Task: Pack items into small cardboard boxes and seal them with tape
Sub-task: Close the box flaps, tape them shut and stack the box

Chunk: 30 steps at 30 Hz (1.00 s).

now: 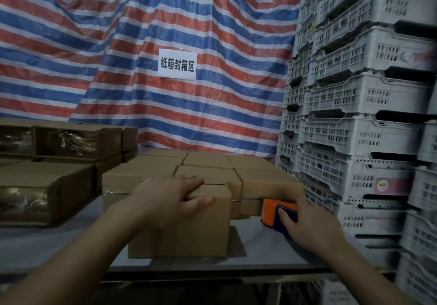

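Note:
A small cardboard box (189, 231) stands closed near the front edge of the grey table (267, 250). My left hand (170, 198) rests on its top, fingers straight across the flap seam and the thumb down the front face. To the right, my right hand (307, 224) grips an orange and dark blue tape dispenser (279, 212) that sits on the table next to a row of boxes. The dispenser's far end is hidden behind my fingers.
Several closed small boxes (212, 165) are packed in rows behind the front box. Larger cartons with clear windows (47, 186) are stacked at the left. White plastic crates (359, 120) tower at the right. A striped tarp with a paper sign (177, 64) hangs behind.

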Each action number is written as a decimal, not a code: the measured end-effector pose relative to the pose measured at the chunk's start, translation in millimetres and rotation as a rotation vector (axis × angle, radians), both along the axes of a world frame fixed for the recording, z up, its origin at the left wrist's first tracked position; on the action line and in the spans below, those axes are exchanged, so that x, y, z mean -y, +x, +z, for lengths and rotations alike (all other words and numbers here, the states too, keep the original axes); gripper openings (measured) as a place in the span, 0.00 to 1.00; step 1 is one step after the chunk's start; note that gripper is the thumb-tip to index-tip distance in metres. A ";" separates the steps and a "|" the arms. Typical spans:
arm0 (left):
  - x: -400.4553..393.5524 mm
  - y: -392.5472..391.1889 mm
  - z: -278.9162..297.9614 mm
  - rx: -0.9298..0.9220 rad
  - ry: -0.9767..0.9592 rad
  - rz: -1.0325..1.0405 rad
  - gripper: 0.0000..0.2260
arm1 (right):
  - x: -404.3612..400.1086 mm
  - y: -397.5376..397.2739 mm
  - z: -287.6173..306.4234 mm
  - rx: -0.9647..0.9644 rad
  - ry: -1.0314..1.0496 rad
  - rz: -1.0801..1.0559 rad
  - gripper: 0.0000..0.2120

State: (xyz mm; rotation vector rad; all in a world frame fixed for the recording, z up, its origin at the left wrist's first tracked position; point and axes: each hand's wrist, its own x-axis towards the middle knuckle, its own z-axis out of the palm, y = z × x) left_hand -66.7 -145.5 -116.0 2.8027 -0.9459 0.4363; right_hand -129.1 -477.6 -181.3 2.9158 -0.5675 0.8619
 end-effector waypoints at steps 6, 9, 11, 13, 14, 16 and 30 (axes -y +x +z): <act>-0.1 -3.7 1.4 -0.014 -0.015 0.010 0.41 | -8.9 9.3 -11.8 0.125 -0.110 -0.108 0.27; -0.2 -4.2 5.1 -0.064 -0.016 0.018 0.41 | -3.7 13.0 -12.7 0.126 -0.085 -0.117 0.29; -1.0 -3.8 8.0 -0.128 -0.028 0.020 0.41 | -3.0 11.7 -14.0 0.142 -0.112 -0.106 0.29; -1.8 -3.1 12.6 -0.219 -0.078 0.004 0.40 | -1.0 7.9 -13.8 0.123 -0.153 -0.104 0.29; -2.9 -3.3 15.6 -0.288 -0.133 -0.015 0.40 | -0.4 5.6 -10.9 0.106 -0.182 -0.117 0.29; -6.1 -4.7 21.6 -0.439 -0.292 -0.066 0.35 | -3.9 1.7 4.5 0.141 -0.199 -0.133 0.31; -15.3 -3.9 34.6 -0.660 -1.162 -0.057 0.30 | -148.9 62.1 180.5 0.012 0.704 0.597 0.29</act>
